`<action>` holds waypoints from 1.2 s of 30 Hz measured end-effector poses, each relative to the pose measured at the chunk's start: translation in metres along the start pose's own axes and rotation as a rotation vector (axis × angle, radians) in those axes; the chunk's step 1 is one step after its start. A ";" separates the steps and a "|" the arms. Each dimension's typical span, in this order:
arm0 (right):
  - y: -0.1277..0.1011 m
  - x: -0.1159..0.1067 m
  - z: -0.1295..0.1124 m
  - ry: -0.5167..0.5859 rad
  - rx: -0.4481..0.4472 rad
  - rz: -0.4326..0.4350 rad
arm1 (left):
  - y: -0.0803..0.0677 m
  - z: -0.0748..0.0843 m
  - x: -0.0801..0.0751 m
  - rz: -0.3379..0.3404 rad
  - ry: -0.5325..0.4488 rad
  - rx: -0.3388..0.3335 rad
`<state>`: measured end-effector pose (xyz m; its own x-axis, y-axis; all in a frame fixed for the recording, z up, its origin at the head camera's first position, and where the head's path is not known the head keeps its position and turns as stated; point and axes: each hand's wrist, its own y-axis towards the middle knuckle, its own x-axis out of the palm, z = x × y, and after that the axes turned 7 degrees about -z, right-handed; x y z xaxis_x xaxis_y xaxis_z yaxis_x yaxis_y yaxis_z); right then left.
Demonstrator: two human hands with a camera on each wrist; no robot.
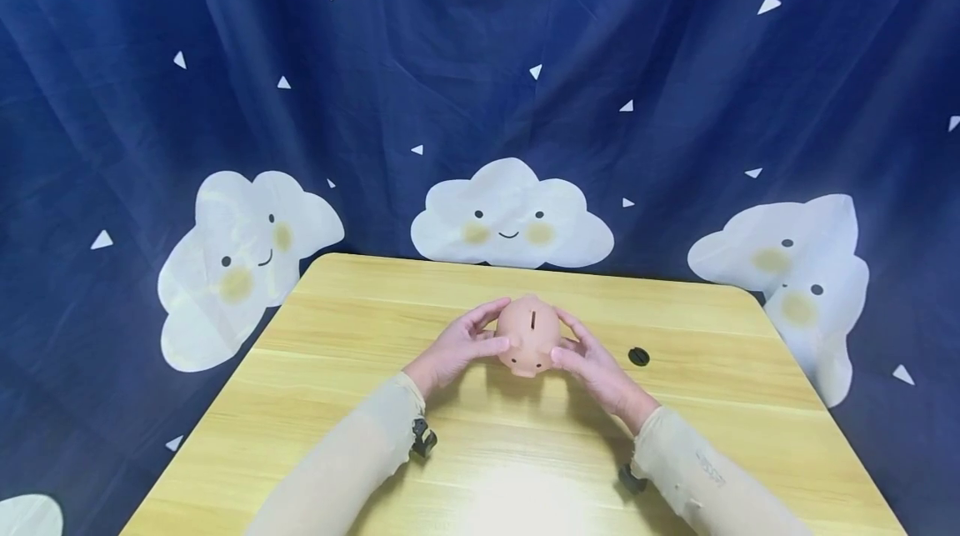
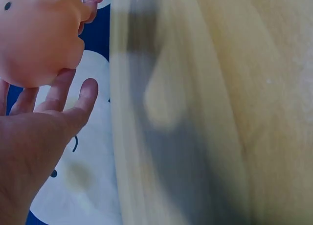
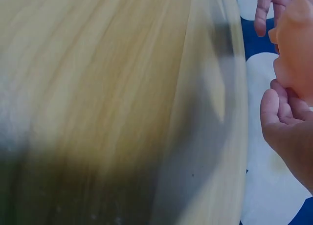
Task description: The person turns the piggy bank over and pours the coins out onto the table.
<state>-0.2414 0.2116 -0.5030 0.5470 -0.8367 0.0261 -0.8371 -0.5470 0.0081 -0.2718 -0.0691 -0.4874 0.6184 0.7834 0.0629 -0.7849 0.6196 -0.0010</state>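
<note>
Pink plastic piggy bank [image 1: 528, 338] (coin slot on top) sat on the pale wooden desk [image 1: 345, 353], held between left hand [image 1: 459, 348] and right hand [image 1: 597, 368].

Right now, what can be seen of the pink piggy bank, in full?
The piggy bank is a small, rounded pig of smooth, matte pink material, plastic or rubber by its look. A dark coin slot runs along its back; its snout and two dark eyes face the camera. It stands upright near the middle of the wooden table, cupped on both flanks by the left hand and right hand. A small black disc lies apart, to its right.
</note>
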 end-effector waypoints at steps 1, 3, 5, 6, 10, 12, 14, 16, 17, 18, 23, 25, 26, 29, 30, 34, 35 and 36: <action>0.000 0.000 0.000 -0.001 -0.007 -0.003 | 0.000 0.001 -0.001 -0.011 0.002 0.002; -0.001 -0.001 -0.002 0.006 -0.021 -0.010 | -0.001 0.003 -0.002 -0.025 0.012 0.013; -0.001 -0.001 -0.004 0.004 -0.029 -0.005 | 0.000 0.004 -0.002 -0.029 0.014 0.026; -0.001 0.000 -0.005 -0.003 -0.028 0.002 | 0.000 0.004 -0.002 -0.021 0.014 0.031; -0.001 0.003 -0.009 0.021 0.079 0.033 | 0.003 -0.001 0.000 0.026 -0.058 -0.021; 0.000 0.004 -0.008 0.065 0.186 0.026 | 0.003 -0.007 0.001 0.052 -0.103 -0.094; 0.001 0.005 -0.006 0.121 0.300 0.007 | 0.002 -0.014 0.002 0.062 -0.140 -0.177; 0.002 0.006 -0.004 0.159 0.382 -0.003 | 0.002 -0.019 0.003 0.067 -0.158 -0.235; 0.003 0.007 -0.003 0.171 0.407 -0.002 | 0.001 -0.020 0.003 0.068 -0.153 -0.246; 0.004 0.007 -0.003 0.181 0.425 0.003 | 0.001 -0.020 0.004 0.068 -0.152 -0.249; 0.007 0.008 -0.007 0.191 0.440 0.041 | 0.003 -0.013 0.005 0.079 -0.152 -0.251; 0.007 0.008 -0.010 0.178 0.415 0.043 | 0.003 -0.011 0.005 0.090 -0.162 -0.238; 0.006 0.008 -0.012 0.169 0.383 0.049 | 0.003 -0.009 0.005 0.098 -0.159 -0.217; 0.001 0.010 -0.017 0.096 0.206 0.049 | 0.000 0.001 0.005 0.112 -0.111 -0.094; 0.000 0.010 -0.018 0.069 0.137 0.047 | -0.001 0.006 0.005 0.110 -0.088 -0.051; -0.003 0.010 -0.016 0.057 -0.032 0.017 | -0.003 0.016 0.003 0.073 -0.019 0.035; -0.003 0.009 -0.013 0.073 -0.034 0.006 | -0.003 0.015 0.003 0.066 -0.019 0.023; -0.002 0.009 -0.010 0.090 -0.020 0.001 | -0.003 0.013 0.002 0.064 -0.019 0.008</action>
<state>-0.2347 0.2058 -0.4924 0.5437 -0.8312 0.1163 -0.8383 -0.5444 0.0279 -0.2682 -0.0698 -0.4745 0.5658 0.8205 0.0818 -0.8233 0.5675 0.0019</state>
